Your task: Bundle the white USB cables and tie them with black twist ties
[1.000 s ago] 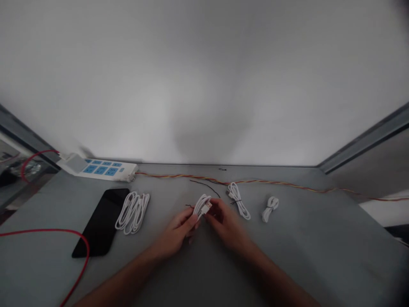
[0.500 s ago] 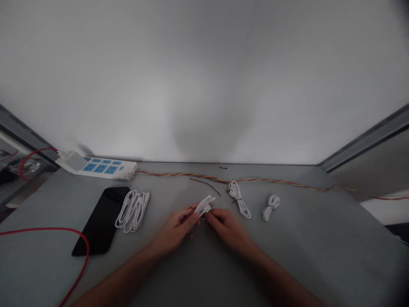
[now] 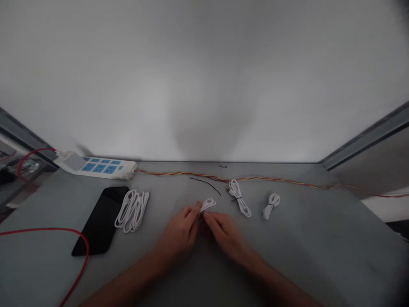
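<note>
Both hands on small coiled white cable (image 3: 208, 204).
Your left hand (image 3: 180, 232) and right hand (image 3: 223, 234) pinch its near end over the grey tabletop (image 3: 303, 238).

You have four white cable bundles before you: one large bundle (image 3: 132, 210), one small bundle (image 3: 208, 204) held at your fingers, one long bundle (image 3: 239, 199) and one short bundle (image 3: 271, 205). Two hands are in view, your left hand (image 3: 180, 232) and your right hand (image 3: 223, 233). Count one black phone (image 3: 100, 221), one white power strip (image 3: 96, 166), one twisted red-and-yellow wire (image 3: 271, 180), one thin black wire (image 3: 206, 184) and one tiny black scrap (image 3: 223, 166). Red cable (image 3: 76, 243) shows in two stretches; whether they are one cable cannot be told. All lie on one worktop (image 3: 303, 256).
</note>
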`<action>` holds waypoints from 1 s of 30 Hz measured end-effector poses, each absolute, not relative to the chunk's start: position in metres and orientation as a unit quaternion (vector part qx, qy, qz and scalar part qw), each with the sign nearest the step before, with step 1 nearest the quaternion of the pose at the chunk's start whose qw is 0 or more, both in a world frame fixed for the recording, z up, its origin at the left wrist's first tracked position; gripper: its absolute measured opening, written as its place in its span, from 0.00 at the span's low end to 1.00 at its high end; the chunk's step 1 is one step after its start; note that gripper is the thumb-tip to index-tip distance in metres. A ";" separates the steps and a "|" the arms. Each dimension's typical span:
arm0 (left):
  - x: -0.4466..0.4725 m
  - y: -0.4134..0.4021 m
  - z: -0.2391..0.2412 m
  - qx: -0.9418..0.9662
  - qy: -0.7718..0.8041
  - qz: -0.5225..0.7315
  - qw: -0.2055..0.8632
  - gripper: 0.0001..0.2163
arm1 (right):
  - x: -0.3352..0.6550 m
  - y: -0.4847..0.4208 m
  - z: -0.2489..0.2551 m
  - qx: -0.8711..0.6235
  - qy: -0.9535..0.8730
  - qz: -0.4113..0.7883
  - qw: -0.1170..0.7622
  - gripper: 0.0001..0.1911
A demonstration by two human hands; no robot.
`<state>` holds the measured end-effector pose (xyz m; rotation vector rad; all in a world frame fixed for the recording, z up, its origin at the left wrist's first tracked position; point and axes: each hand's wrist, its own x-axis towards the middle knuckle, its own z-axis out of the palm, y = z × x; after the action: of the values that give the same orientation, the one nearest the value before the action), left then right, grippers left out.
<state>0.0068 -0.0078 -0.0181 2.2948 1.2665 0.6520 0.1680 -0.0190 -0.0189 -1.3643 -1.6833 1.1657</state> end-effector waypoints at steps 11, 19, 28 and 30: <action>0.010 -0.013 -0.024 0.845 0.461 0.205 0.176 0.22 | 0.172 -0.010 -0.017 -0.484 -0.590 0.555 0.329 0.18; 0.010 -0.017 -0.022 0.847 0.432 0.227 0.208 0.28 | 0.177 -0.010 -0.016 -0.531 -0.631 0.436 0.360 0.11; -0.012 -0.004 -0.016 0.881 0.315 0.299 0.187 0.29 | 0.190 -0.004 -0.012 -0.448 -0.543 0.634 0.320 0.18; -0.011 -0.002 -0.018 0.871 0.343 0.335 0.109 0.27 | 0.192 -0.004 -0.013 -0.425 -0.517 0.677 0.306 0.20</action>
<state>-0.0114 -0.0024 -0.0183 2.5595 1.0099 0.9854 0.1920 -0.0036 -0.0132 -1.1233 -1.3676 1.7925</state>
